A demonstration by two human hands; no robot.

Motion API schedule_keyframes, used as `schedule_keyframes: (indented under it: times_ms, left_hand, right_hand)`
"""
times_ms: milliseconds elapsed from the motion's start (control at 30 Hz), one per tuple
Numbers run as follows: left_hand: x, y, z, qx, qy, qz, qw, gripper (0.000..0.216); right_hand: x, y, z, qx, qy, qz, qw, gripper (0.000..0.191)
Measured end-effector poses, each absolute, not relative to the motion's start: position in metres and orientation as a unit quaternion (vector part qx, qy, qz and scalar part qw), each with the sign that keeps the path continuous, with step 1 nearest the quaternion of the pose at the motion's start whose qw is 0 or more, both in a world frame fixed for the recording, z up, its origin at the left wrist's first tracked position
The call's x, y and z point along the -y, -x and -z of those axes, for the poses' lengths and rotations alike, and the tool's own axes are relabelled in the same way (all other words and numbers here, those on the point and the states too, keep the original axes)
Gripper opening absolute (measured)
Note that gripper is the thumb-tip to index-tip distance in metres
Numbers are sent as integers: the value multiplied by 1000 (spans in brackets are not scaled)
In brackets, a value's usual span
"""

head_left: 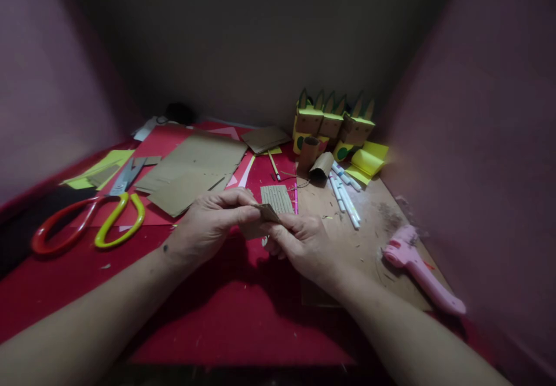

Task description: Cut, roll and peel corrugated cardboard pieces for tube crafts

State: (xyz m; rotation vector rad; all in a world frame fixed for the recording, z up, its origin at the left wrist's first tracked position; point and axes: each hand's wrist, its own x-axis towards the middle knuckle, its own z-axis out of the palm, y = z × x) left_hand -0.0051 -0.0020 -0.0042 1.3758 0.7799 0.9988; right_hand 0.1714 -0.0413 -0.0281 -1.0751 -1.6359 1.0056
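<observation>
My left hand [212, 224] and my right hand [304, 244] meet over the red table cover [217, 316], both pinching a small brown cardboard piece [267, 212] between thumb and fingers. The piece is held just above the table. A ribbed strip of corrugated cardboard [277, 198] lies flat right behind it. Large scissors [89, 218] with one red and one yellow-green handle lie to the left of my left hand.
Brown cardboard sheets [191, 169] lie at the back left. Cardboard tubes [315, 160], white markers [343, 192] and yellow-green paper boxes [332, 122] stand at the back right. A pink glue gun [419, 267] rests on a brown board [373, 218] at the right. Walls close in on both sides.
</observation>
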Motion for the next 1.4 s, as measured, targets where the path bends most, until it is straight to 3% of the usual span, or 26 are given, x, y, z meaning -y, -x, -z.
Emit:
schedule_keyframes:
  times_ms: [200,467,633,800,1033,1200,1400]
  left_hand:
    - [7,1,4,-315,-598,-447,586,7]
    - [10,3,-7,-322,-680,-470,461,9]
    - [11,7,-5,-318,-679,-490,444,10]
    - [12,8,-5,-300,-695,-501,419,11]
    - [16,3,-9,-285,-674,-492,471,14]
    - [16,1,-7,-248,-660,-497,506,13]
    - [15,5,-7,-249,-645,-505,517,4]
  right_hand:
    - [39,-169,28,610,398,-485,484,15]
    - [42,-174,23,632,385,-379,556,27]
    - [40,-170,19,525,364,-550,537,20]
    - [36,-168,20,454,294,-663,518,35]
    - [36,-174,20,521,301,-583,545,25]
    - [40,-173,12,598,318,-497,543,30]
    - [38,-178,4,503,239,-647,520,41]
